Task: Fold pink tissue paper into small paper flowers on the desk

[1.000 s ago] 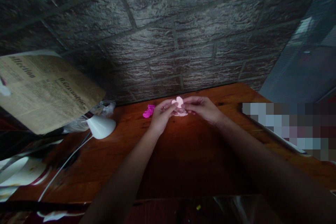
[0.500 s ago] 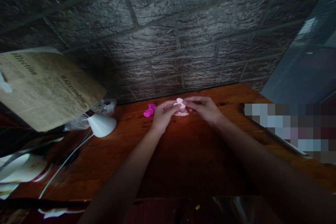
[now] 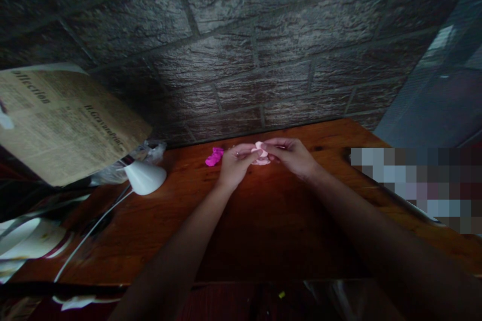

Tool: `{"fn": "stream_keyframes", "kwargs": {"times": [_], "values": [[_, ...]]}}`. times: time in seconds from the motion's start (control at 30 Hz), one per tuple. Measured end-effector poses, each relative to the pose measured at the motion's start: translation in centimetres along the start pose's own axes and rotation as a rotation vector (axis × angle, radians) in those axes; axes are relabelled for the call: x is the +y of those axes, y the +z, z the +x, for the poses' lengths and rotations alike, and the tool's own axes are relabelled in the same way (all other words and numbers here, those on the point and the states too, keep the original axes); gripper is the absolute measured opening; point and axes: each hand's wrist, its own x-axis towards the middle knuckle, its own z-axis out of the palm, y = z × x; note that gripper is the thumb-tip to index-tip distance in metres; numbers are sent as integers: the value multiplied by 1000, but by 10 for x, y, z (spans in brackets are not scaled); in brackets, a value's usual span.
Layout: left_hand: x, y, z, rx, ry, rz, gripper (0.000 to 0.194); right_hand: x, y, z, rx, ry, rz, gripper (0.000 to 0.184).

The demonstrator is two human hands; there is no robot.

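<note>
Between the fingertips of my left hand and my right hand is a small pale pink piece of modelling clay. Both hands pinch it, the left from its left side and the right from its right side. Just below the fingers, more pale pink clay shows close to the tabletop; whether it joins the held piece I cannot tell. A crumpled bright magenta lump of clay lies on the wood left of my left hand. My fingers partly cover the held piece.
The wooden table meets a dark stone-patterned wall. At left stand a lamp with a newsprint-patterned shade and white base, its white cable, a clear plastic bag and a white roll. Pixelation hides an area at right.
My fingertips have drawn slightly closer together around the pale pink clay, and less of the clay beneath shows. The magenta lump stays in place.
</note>
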Motion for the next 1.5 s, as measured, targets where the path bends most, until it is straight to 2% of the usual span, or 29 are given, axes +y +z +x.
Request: {"fn": "stream_keyframes", "kwargs": {"times": [0.13, 0.33, 0.57, 0.9, 1.07, 1.27, 1.37, 1.5], "values": [[-2, -1, 0, 11, 21, 21, 30, 1, 1, 0, 13, -29, -3, 37], [0, 2, -1, 10, 27, 8, 26, 3, -2, 1, -34, -58, -25, 33], [0, 3, -2, 22, 35, 25, 24, 6, 1, 3, -7, -74, -44, 42], [1, 3, 0, 91, -63, -106, 33, 9, -5, 4, 24, -82, -13, 36], [2, 3, 2, 105, -80, -112, 34, 11, -4, 4, 47, -136, -54, 39], [1, 3, 3, 133, -29, -123, 33, 20, -1, 4, 40, -182, -155, 38], [1, 4, 2, 139, -20, -102, 33, 22, -1, 4, 88, -234, -174, 44], [1, 3, 1, 138, -6, -95, 32, 21, -1, 1, 74, -291, -284, 32]]}}
